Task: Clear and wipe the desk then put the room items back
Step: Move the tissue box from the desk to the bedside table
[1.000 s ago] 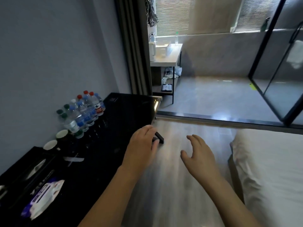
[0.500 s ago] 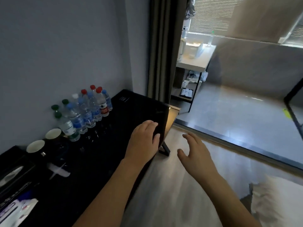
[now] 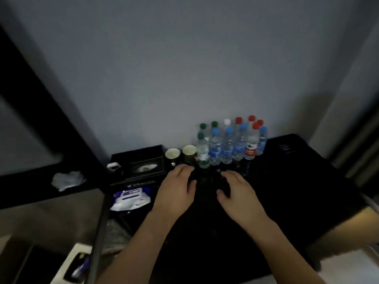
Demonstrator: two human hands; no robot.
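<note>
Below me, both hands hover palm down over the dark surface (image 3: 297,187), and I see nothing held in either grip. My left hand (image 3: 176,190) has its fingers loosely spread and reaching toward two cups (image 3: 181,153); my right hand (image 3: 239,191) is likewise relaxed, fingers pointing at the cluster of water bottles (image 3: 229,144) standing against the grey wall (image 3: 184,68). Whether the fingertips touch the surface, I cannot tell in the gloom. Left of the cups sits a black tissue box (image 3: 141,163), with a wet-wipe pack (image 3: 131,198) just in front of it. A crumpled white cloth (image 3: 67,180) lies on the dark ledge farther left.
</note>
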